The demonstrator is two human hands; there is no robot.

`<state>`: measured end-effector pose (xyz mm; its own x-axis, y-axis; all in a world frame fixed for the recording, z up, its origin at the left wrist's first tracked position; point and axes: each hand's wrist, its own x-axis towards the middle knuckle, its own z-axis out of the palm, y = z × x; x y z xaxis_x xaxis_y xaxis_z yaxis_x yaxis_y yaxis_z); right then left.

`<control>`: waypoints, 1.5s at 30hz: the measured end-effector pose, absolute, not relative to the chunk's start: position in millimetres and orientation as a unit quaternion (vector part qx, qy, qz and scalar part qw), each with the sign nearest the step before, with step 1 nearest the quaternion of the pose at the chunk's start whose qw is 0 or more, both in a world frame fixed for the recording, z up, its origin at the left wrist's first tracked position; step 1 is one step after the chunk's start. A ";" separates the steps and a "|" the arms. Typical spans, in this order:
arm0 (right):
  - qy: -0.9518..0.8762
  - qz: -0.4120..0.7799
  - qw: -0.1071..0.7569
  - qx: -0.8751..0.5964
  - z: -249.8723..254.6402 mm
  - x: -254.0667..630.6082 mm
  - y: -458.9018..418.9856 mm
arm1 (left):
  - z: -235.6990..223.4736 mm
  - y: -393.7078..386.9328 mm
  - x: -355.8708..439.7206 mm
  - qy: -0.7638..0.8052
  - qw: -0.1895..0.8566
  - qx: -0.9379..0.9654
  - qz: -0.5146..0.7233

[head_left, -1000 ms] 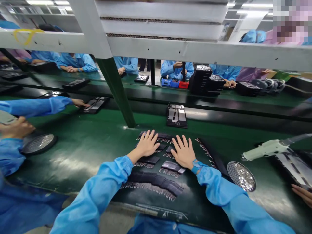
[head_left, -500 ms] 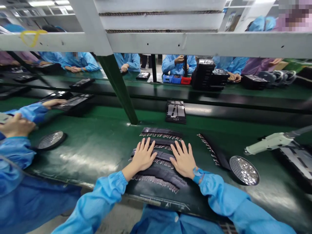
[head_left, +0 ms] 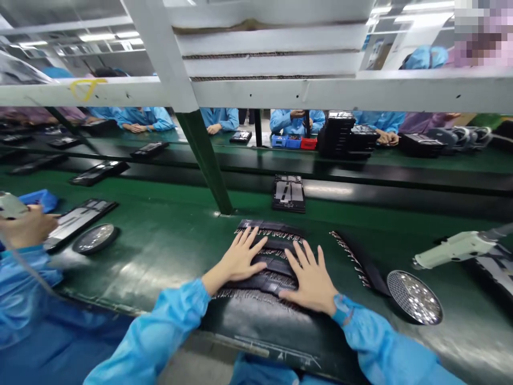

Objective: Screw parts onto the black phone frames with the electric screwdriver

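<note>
Several black strips (head_left: 276, 264), each fringed along one edge with short thin wire ends, lie in close rows on the green bench. Over their left part rests my left hand (head_left: 239, 259), palm down with fingers spread. My right hand (head_left: 315, 280) lies flat across their right side, fingers apart and thumb pointing inward. Both hands touch the strips without gripping any, and they hide parts of the rows. Apart from these, another fringed black strip (head_left: 363, 262) lies slanted to the right of my right hand.
Round dish of small shiny parts (head_left: 414, 297) at right, beside a pale electric screwdriver (head_left: 455, 250). Dark flat device panel (head_left: 289, 193) beyond the strips. Green post (head_left: 206, 163) rises left of it. A co-worker's hand (head_left: 30, 227) and another dish (head_left: 95, 239) are at left.
The nearest rows now lie closer to the others, with my hands still flat on them. My view has tilted up slightly. At left, the co-worker's reaching arm has drawn back, and a panel lies nearer them.
</note>
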<state>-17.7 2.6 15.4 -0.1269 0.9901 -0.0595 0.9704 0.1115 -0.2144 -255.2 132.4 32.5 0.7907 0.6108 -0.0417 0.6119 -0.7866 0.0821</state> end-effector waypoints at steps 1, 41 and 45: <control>-0.729 0.115 0.033 -0.674 19.6 -13.5 19.0 | 35.3 148.0 -249.2 0.317 0.050 0.947 -0.011; -0.900 0.155 0.047 -0.404 4.4 -111.2 159.8 | 13.0 20.9 -322.5 0.710 0.084 0.699 0.007; -0.922 0.145 0.041 -0.357 4.8 -113.9 179.3 | 12.1 19.3 -302.2 0.753 0.069 0.654 0.016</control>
